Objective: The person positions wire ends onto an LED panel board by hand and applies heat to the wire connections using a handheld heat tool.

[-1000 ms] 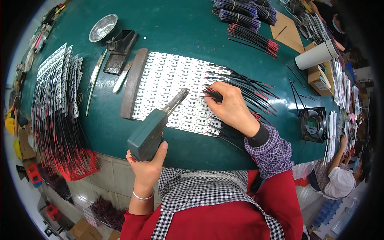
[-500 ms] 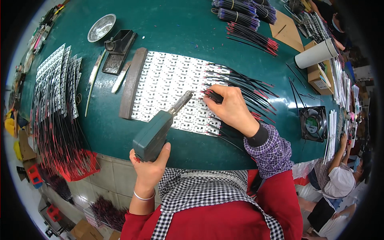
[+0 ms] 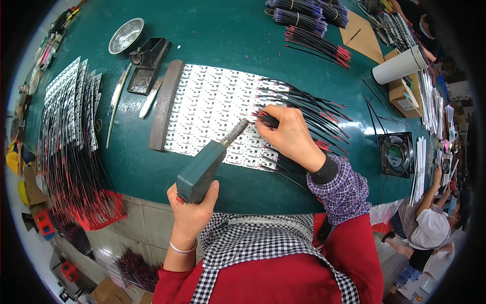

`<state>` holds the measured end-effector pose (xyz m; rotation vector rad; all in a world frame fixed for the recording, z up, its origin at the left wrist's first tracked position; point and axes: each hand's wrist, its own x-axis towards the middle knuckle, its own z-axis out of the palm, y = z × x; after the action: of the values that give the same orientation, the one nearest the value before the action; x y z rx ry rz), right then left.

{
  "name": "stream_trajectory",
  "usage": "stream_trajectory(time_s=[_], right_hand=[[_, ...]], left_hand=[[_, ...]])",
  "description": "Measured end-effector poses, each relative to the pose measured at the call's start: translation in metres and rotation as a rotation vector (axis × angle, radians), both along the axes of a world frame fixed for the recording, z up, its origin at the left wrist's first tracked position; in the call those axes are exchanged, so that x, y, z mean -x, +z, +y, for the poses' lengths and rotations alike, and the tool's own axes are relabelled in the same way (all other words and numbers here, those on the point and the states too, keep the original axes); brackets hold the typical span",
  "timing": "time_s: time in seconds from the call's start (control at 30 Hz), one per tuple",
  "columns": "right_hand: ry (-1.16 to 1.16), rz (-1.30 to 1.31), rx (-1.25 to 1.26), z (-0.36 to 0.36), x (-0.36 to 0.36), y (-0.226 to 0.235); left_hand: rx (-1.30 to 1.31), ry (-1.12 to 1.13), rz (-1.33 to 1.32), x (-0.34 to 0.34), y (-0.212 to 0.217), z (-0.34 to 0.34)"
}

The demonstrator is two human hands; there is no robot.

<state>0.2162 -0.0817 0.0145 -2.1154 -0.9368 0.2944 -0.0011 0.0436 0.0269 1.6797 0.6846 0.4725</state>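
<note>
My left hand is wrapped round the handle of a dark green soldering gun. Its metal tip points up and right, close to the fingers of my right hand. Those fingers pinch several black wires with red ends over a sheet of white circuit boards. Whether tip and wire touch, I cannot tell. More black wires fan out from the sheet's right side, their inner ends on the boards. Along the sheet's left edge lies a dark bar.
On the left hang wired board strips over the table edge. A metal bowl and a black tray sit at the back left. Wire bundles lie at the back; a small fan and a white cylinder stand right.
My left hand has shifted slightly right with the soldering gun, bringing its tip nearer my right fingers. My right hand stays nearly in place, still pinching the wires.
</note>
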Motion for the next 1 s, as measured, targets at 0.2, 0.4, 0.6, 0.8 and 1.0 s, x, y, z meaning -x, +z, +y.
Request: stream_trajectory(time_s=[0.2,0.4,0.6,0.8,1.0], right_hand=[[0.006,-0.013,0.026,0.000,-0.001,0.001],[0.019,0.046,0.016,0.000,-0.006,0.004],[0.062,0.133,-0.007,0.000,-0.016,-0.001],[0.069,0.168,0.013,0.000,-0.014,0.004],[0.066,0.163,0.027,-0.001,-0.012,0.006]], left_hand=[[-0.033,0.041,-0.025,0.000,0.009,0.001],[0.009,-0.013,0.007,0.008,0.003,0.003],[0.013,0.013,-0.009,0.010,-0.005,0.000],[-0.071,-0.008,0.036,0.011,-0.006,-0.001],[-0.015,0.082,0.021,0.015,0.003,-0.001]])
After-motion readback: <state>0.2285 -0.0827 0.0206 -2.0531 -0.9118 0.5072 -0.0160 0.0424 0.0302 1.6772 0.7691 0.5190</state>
